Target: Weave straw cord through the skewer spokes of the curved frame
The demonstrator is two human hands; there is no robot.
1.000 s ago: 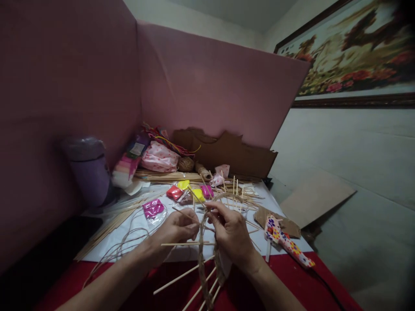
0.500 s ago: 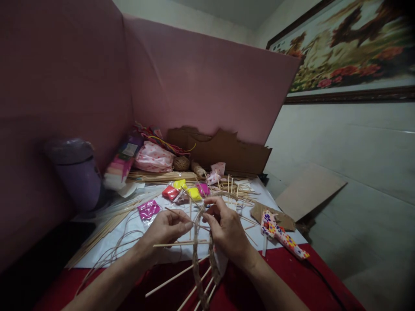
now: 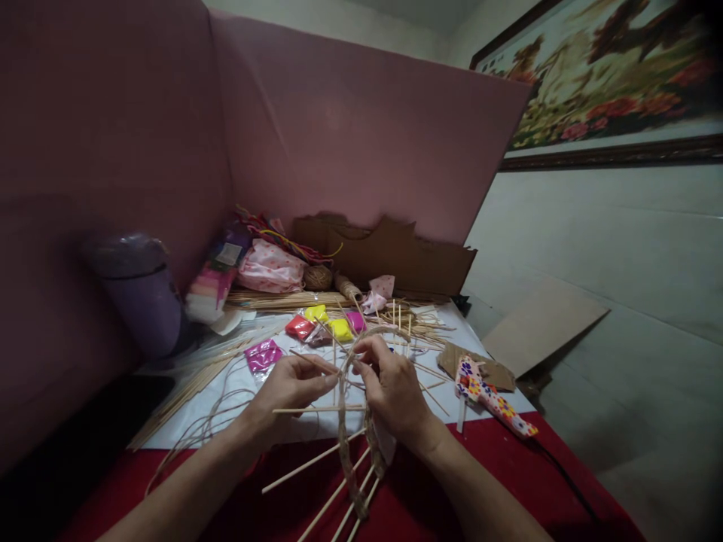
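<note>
Both my hands work at a small frame of thin wooden sticks (image 3: 316, 468) bound round with woven twine (image 3: 346, 444), held upright over the red table edge. My left hand (image 3: 294, 390) is closed in a pinch on a strand of twine at the frame's left side. My right hand (image 3: 392, 385) is closed on the frame's upper rim, fingers curled over the woven band. Loose twine (image 3: 197, 429) trails from the left hand across the white sheet.
On the white sheet (image 3: 294, 433) lie bundled sticks (image 3: 186, 384), coloured clay packets (image 3: 308, 327), a twine ball (image 3: 318, 277) and a flowered glue gun (image 3: 491, 399) at right. A purple cup (image 3: 141, 293) stands left. Cardboard (image 3: 389, 256) leans on pink partition boards.
The view has shifted slightly. My hands stay on the frame, fingers working the twine a little higher; nothing was picked up or let go.
</note>
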